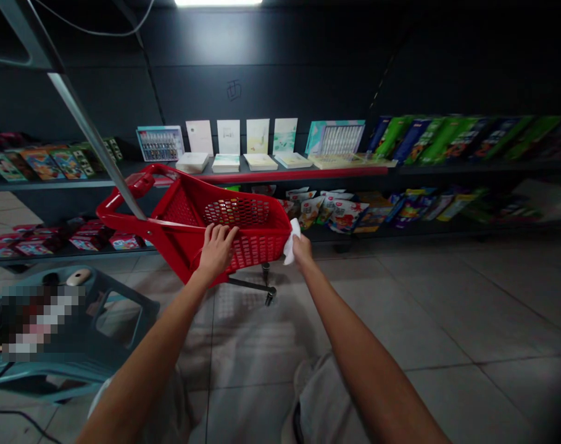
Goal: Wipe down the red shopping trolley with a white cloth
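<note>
A red plastic shopping cart (257, 245) stands before me, its handle to the left and its basket's narrow end to the right. My left hand (216, 248) is on the near top rim of the basket, fingers curled over the edge. In my right hand (301, 248) is a white cloth or tissue (291, 240), pinched and pressed against the right end of the basket. The fingers of that hand are partly hidden behind the cloth. A wheel (270, 297) of the cart shows below the basket, on the tiled floor.
Behind the cart, a dark shelf (261, 177) carries standing cards, boxed sets and snack packets, with more bags (347, 213) below. A grey-blue plastic stool (123, 302) with things on it stands at the left. A metal pole (92, 135) slants across the cart's handle.
</note>
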{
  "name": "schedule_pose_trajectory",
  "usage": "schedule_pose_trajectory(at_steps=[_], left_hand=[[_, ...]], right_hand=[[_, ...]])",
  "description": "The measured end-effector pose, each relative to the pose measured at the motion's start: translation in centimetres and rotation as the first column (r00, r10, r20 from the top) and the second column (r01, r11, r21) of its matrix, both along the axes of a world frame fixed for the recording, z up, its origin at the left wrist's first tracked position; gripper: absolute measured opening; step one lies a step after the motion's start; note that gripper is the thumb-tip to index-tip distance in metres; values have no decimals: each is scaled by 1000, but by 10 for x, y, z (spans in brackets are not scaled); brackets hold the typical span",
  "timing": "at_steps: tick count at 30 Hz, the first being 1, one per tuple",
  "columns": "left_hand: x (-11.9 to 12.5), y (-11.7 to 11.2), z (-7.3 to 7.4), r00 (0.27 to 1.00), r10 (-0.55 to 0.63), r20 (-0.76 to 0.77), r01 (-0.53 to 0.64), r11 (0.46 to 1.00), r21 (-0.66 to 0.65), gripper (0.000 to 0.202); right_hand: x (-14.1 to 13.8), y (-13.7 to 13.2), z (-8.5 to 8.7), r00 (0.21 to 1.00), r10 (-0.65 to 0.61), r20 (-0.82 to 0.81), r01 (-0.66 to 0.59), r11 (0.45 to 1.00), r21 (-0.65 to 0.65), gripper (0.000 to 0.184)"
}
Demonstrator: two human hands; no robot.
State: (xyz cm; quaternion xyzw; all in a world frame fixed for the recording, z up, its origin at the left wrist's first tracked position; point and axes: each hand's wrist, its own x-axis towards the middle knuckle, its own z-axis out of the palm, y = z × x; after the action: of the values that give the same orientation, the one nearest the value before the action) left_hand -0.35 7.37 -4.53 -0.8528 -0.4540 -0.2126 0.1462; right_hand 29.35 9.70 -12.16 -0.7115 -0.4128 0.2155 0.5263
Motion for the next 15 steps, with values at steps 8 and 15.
schedule_pose_trajectory(at_steps=[8,15], left_hand=[[1,0,-3,1000,2,-10,-2,1000,14,64],[-6,-1,-2,1000,-12,-14,12,1000,25,62]], right_hand=[[-23,21,25,997,-76,12,68,944,321,59],[-20,13,4,975,-159,-158,155,987,-40,41]])
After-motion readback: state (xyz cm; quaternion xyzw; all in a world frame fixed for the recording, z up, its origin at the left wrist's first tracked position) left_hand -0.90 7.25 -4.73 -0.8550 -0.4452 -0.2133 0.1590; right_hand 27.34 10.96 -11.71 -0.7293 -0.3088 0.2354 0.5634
